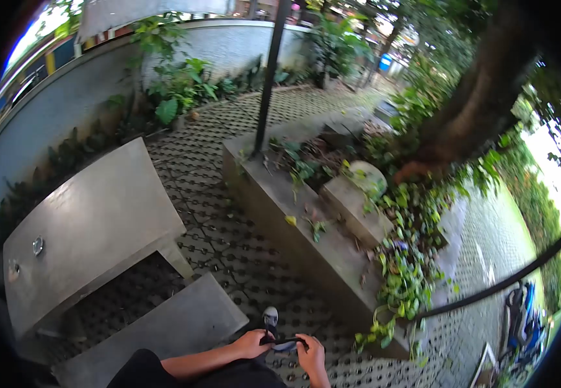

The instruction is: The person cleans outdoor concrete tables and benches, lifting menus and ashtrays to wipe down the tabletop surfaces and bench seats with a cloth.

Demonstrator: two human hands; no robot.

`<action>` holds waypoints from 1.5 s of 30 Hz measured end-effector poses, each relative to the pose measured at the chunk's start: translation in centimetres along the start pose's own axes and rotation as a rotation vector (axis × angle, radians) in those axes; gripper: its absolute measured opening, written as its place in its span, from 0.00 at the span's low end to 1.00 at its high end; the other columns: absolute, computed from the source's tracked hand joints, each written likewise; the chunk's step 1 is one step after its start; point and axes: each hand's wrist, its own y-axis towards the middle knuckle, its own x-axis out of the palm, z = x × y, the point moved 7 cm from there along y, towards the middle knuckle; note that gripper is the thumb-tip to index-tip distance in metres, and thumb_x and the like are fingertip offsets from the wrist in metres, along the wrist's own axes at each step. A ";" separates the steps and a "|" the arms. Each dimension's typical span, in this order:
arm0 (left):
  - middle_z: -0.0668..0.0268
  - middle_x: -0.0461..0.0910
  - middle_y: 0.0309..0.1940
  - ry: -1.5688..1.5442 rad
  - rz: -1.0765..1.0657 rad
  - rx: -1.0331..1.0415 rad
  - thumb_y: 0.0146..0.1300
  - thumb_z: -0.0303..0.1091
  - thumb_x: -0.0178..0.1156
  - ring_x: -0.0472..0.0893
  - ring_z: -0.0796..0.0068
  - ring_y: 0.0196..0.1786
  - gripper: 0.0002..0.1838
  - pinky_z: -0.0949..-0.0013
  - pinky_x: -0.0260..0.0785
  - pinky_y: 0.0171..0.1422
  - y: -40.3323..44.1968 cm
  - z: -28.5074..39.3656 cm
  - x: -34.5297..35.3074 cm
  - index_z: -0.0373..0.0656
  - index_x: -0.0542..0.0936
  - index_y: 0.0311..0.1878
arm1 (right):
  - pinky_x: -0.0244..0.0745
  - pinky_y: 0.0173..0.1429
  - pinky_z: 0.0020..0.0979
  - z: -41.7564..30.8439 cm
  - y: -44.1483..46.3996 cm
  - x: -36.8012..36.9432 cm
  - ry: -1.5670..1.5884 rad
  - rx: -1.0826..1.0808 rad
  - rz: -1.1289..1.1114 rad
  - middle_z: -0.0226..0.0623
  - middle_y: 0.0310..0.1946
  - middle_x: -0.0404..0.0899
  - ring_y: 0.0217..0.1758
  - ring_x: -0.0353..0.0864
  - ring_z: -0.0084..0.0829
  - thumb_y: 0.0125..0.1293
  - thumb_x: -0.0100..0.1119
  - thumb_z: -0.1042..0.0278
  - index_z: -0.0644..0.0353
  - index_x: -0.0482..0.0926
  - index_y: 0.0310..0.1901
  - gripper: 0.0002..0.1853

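Note:
Low in the view, my left hand [251, 344] and my right hand [312, 357] are a short way apart in front of my body. A thin black strap-like thing [285, 340] spans the space between them, its exact kind too small to make out. The fingers of my left hand are closed on one end. My right hand pinches the other end between thumb and fingers. Just beyond the hands, a shoe [270, 315] shows on the paving.
A concrete table [99, 213] and bench [170, 330] stand at left. Ahead is a raised concrete planter [306, 258] with a tree [477, 90], vines and a dark pole [271, 84]. Perforated paving [229, 252] runs between them. A wall [229, 52] curves behind.

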 end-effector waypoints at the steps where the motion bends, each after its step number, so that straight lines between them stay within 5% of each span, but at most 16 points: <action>1: 0.55 0.83 0.42 -0.010 0.024 -0.016 0.61 0.42 0.67 0.83 0.56 0.48 0.16 0.59 0.74 0.54 2.1 -0.4 -0.8 0.42 0.82 0.48 | 0.76 0.41 0.32 0.3 2.7 0.2 0.031 -0.043 0.005 0.41 0.35 0.83 0.34 0.82 0.36 0.61 0.63 0.75 0.58 0.85 0.47 0.12; 8: 0.55 0.83 0.40 -0.045 0.178 -0.072 0.62 0.39 0.66 0.83 0.57 0.46 0.13 0.60 0.74 0.52 14.8 1.3 -8.4 0.41 0.82 0.45 | 0.78 0.52 0.37 -2.2 20.5 -0.4 -0.030 -0.217 -0.172 0.45 0.42 0.85 0.47 0.84 0.45 0.60 0.62 0.74 0.59 0.84 0.47 0.13; 13: 0.55 0.82 0.39 -0.046 0.404 -0.091 0.63 0.38 0.66 0.82 0.59 0.45 0.13 0.61 0.73 0.52 19.3 2.9 -15.1 0.41 0.81 0.46 | 0.79 0.50 0.36 -4.6 30.6 1.7 -0.010 -0.314 -0.305 0.44 0.40 0.84 0.43 0.84 0.43 0.61 0.60 0.74 0.58 0.85 0.47 0.12; 16: 0.61 0.81 0.35 -0.116 0.514 -0.162 0.63 0.37 0.67 0.82 0.70 0.37 0.13 0.66 0.74 0.44 21.3 2.0 -18.4 0.42 0.81 0.47 | 0.79 0.47 0.34 -6.2 36.1 4.5 -0.035 -0.316 -0.445 0.42 0.38 0.83 0.39 0.84 0.39 0.61 0.59 0.75 0.58 0.84 0.47 0.12; 22: 0.60 0.83 0.34 -0.147 0.782 -0.282 0.63 0.37 0.67 0.83 0.70 0.36 0.13 0.65 0.75 0.43 25.1 -1.2 -26.5 0.42 0.81 0.47 | 0.80 0.47 0.30 -11.3 47.7 12.4 0.032 -0.452 -0.648 0.42 0.42 0.84 0.42 0.86 0.31 0.64 0.57 0.77 0.60 0.83 0.49 0.13; 28: 0.59 0.85 0.37 -0.205 1.003 -0.483 0.63 0.43 0.68 0.85 0.65 0.41 0.16 0.62 0.76 0.47 25.9 -4.7 -35.7 0.44 0.82 0.48 | 0.79 0.45 0.33 -18.4 58.0 24.0 0.080 -0.663 -0.980 0.40 0.39 0.83 0.38 0.84 0.36 0.62 0.61 0.73 0.55 0.83 0.50 0.14; 32: 0.59 0.85 0.37 -0.160 1.281 -0.571 0.63 0.42 0.68 0.85 0.67 0.40 0.16 0.63 0.76 0.47 23.9 -4.2 -40.4 0.43 0.82 0.48 | 0.77 0.42 0.33 -26.9 60.4 30.1 0.003 -0.905 -1.215 0.37 0.37 0.82 0.35 0.82 0.35 0.62 0.62 0.73 0.54 0.84 0.49 0.13; 39: 0.64 0.86 0.34 -0.362 1.785 -0.689 0.62 0.40 0.69 0.84 0.74 0.34 0.14 0.68 0.76 0.42 17.5 -4.0 -45.9 0.44 0.82 0.46 | 0.79 0.47 0.39 -41.3 56.3 39.0 0.092 -1.373 -1.371 0.39 0.43 0.83 0.45 0.84 0.43 0.64 0.60 0.72 0.53 0.81 0.50 0.13; 41: 0.66 0.85 0.32 -0.363 2.011 -0.642 0.62 0.40 0.69 0.83 0.76 0.32 0.13 0.69 0.76 0.40 14.5 -5.8 -46.5 0.44 0.82 0.45 | 0.79 0.49 0.39 -44.3 53.2 41.8 0.177 -1.480 -1.375 0.39 0.46 0.84 0.47 0.84 0.45 0.65 0.61 0.69 0.54 0.76 0.60 0.21; 43: 0.68 0.83 0.30 -0.487 2.171 -0.695 0.61 0.41 0.70 0.81 0.78 0.32 0.15 0.70 0.75 0.39 11.0 -7.9 -46.6 0.42 0.82 0.45 | 0.78 0.55 0.41 -46.2 49.0 44.8 0.159 -1.554 -1.355 0.38 0.51 0.83 0.52 0.83 0.47 0.65 0.63 0.65 0.55 0.66 0.70 0.31; 45: 0.65 0.83 0.32 -0.455 2.297 -0.749 0.61 0.40 0.71 0.81 0.77 0.33 0.16 0.69 0.75 0.40 7.4 -10.0 -46.4 0.40 0.81 0.46 | 0.68 0.69 0.43 -44.2 44.3 49.1 0.044 -1.866 -1.339 0.40 0.68 0.71 0.68 0.72 0.44 0.66 0.63 0.58 0.58 0.63 0.72 0.35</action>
